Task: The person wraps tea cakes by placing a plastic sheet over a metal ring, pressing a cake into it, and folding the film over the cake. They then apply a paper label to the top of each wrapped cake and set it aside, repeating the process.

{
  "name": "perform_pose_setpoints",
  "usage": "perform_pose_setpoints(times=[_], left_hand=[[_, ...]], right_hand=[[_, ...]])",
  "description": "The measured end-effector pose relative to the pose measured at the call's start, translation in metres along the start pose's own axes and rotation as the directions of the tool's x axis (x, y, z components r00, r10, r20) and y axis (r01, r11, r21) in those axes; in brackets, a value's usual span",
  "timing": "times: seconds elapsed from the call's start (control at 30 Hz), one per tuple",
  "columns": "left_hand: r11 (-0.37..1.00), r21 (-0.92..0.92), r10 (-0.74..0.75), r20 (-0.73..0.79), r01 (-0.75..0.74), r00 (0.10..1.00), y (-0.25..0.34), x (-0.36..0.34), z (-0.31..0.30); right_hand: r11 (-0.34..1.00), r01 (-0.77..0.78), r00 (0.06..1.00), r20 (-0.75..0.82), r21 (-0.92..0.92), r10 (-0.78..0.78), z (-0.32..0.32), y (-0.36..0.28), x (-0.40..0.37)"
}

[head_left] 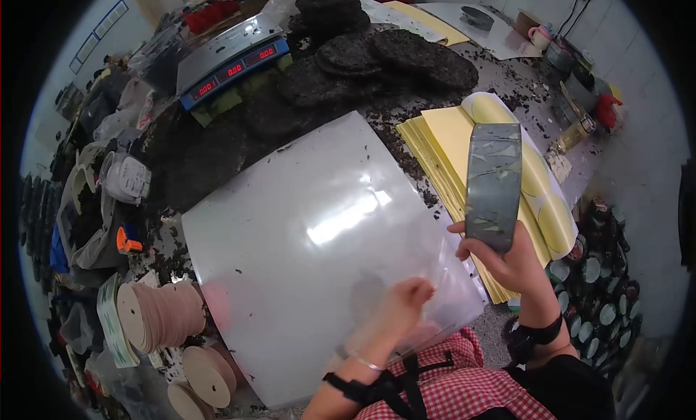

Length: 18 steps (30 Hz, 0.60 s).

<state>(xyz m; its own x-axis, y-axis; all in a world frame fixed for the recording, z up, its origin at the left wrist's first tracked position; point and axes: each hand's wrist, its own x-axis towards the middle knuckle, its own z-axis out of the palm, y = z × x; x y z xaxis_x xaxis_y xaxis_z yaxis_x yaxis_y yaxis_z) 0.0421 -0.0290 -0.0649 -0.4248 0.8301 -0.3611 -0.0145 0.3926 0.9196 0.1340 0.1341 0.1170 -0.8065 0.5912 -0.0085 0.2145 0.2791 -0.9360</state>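
Observation:
My right hand [511,264] is wrapped round the lower end of a grey ring [494,184]. The ring has a scuffed outer band and is held on edge above yellow sheets. My left hand [407,304] is closed, fingertips pinched together, over the near right part of a large shiny plastic sheet [290,202]. What those fingers hold, if anything, I cannot make out. Under the ring lies a thick stack of yellow sheets [442,148], with the top ones curled back on the right.
Dark, crumbly round cakes [428,57] lie behind the plastic sheet. A digital scale [232,57] stands back left. Cord spools [163,315], an orange object [128,240] and a plastic tub [125,178] are left. Another ring [476,17] sits back right; several jars [594,275] stand lower right.

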Motion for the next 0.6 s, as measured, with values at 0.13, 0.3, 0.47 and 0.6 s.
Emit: perform_pose_setpoints(times=[0.13, 0.3, 0.47, 0.6], left_hand=[[0.213, -0.977, -0.027, -0.024, -0.018, 0.999, -0.014, -0.058, -0.187], [0.836, -0.548, 0.013, 0.033, 0.008, 0.999, 0.175, -0.096, -0.225], [0.726, -0.679, 0.176, 0.342, 0.113, 0.923, 0.065, -0.028, -0.067], [0.944, -0.290, 0.203, 0.139, -0.156, 0.969, -0.003, -0.043, -0.034]], right_hand=[[0.703, 0.315, 0.910, 0.412, -0.638, -0.033, 0.061, 0.030, -0.004], [0.884, 0.395, 0.709, 0.695, -0.248, -0.121, 0.219, 0.080, -0.015], [0.814, 0.565, 0.588, 0.757, -0.132, -0.286, 0.212, 0.098, -0.085], [0.839, 0.539, 0.320, 0.903, 0.075, -0.286, 0.157, 0.073, -0.087]])
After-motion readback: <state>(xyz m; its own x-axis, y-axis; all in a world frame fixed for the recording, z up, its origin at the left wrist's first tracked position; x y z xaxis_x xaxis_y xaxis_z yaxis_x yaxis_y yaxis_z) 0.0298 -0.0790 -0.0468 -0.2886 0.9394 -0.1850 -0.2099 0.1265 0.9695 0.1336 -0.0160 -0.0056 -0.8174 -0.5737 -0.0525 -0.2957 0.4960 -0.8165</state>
